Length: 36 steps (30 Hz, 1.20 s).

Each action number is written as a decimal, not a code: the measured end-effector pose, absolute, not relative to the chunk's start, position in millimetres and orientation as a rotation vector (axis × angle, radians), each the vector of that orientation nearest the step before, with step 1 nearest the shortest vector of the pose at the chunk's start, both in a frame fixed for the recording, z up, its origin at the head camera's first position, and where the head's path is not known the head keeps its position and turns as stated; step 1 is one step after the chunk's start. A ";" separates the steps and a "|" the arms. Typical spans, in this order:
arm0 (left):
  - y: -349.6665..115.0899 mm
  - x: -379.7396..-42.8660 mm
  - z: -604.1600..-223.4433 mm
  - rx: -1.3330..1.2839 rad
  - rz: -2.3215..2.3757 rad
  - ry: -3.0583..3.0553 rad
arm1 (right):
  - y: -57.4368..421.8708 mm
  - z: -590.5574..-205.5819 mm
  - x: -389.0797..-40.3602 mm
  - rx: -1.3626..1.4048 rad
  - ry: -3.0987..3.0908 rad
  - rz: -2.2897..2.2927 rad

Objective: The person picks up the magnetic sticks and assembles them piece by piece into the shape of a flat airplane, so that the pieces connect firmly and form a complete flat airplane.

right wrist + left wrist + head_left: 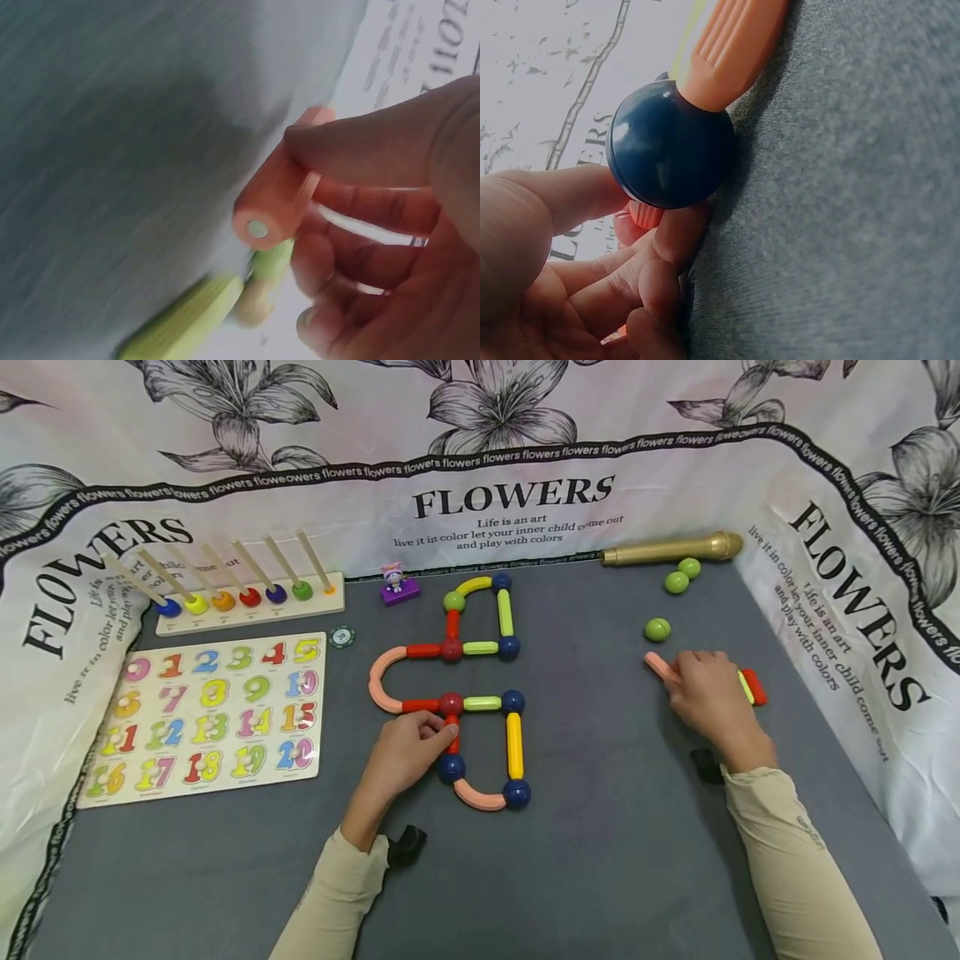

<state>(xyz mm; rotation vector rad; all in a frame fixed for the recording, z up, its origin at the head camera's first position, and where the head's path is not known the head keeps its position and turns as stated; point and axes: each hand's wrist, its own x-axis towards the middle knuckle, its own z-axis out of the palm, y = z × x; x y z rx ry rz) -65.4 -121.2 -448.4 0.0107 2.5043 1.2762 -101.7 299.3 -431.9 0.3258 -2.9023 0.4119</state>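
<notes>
A figure of magnetic sticks and balls lies mid-table. My left hand (405, 750) pinches a short red stick (453, 739) in its lower loop, between a red ball (451, 704) and a blue ball (452, 767). In the left wrist view the blue ball (671, 146) stands before the fingers, and a pink curved stick (735, 49) joins it. Right of the figure, my right hand (711, 697) grips a loose pink stick (660, 667); its magnet end (257, 229) shows in the right wrist view. A yellow-green stick (746, 687) and a red stick (756, 687) lie beside that hand, partly hidden.
Several green balls (657, 629) lie beyond my right hand, near a gold microphone-shaped object (671, 550). To the left are a number puzzle board (321, 710) and a peg stand (255, 618). A purple figurine (399, 591) and a round chip (341, 637) sit near them.
</notes>
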 end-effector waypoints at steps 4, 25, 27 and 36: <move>-120.8 -65.5 -448.7 0.005 1.270 2.508 | 276.4 -427.1 -113.5 0.480 -2.936 0.525; -122.5 -66.2 -448.7 0.012 1.261 2.512 | 180.0 -425.3 -157.3 0.818 -3.012 0.455; -122.2 -66.4 -448.9 0.009 1.257 2.514 | 178.1 -425.9 -157.8 0.815 -3.005 0.456; -123.0 -66.2 -448.2 -0.003 1.252 2.515 | 187.1 -423.8 -151.1 0.766 -2.989 0.522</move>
